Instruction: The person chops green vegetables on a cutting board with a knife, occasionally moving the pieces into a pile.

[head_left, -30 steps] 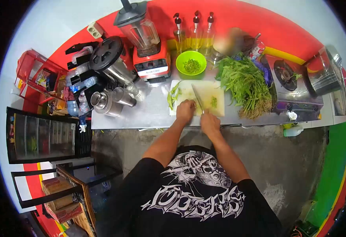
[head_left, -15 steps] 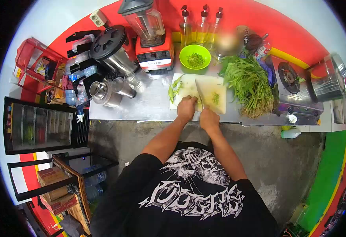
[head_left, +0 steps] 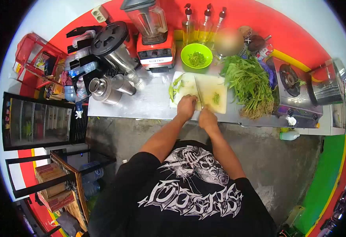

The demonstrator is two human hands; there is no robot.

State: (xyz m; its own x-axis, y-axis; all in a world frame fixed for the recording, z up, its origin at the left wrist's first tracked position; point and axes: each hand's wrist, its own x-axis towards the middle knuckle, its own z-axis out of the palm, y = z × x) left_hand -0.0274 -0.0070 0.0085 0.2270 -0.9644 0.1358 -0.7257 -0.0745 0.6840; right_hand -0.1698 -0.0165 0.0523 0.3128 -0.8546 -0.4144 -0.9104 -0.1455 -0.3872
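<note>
My right hand (head_left: 208, 119) is closed around the handle of a knife (head_left: 197, 89), whose blade points away from me over the white cutting board (head_left: 222, 81). Close beside the blade, my left hand (head_left: 186, 108) rests on the board's near edge with its fingers curled down; whatever they press on is hidden. Long green pods (head_left: 175, 88), perhaps chilies or beans, lie at the board's left side. To the right of the knife is a small pile of chopped green pieces (head_left: 216, 98). Behind the board, a lime-green bowl (head_left: 205, 65) holds more chopped greens (head_left: 196, 59).
A large bunch of leafy greens (head_left: 248, 85) lies right of the board, beside a gas stove (head_left: 289, 81). A red blender (head_left: 155, 54), a steel jug (head_left: 104, 93) and a clear glass (head_left: 124, 85) stand left. Three pump bottles (head_left: 205, 27) line the back wall.
The whole view has shifted slightly. Both hands and the knife keep nearly the same place on the board, and the pods and chopped pile look unchanged.
</note>
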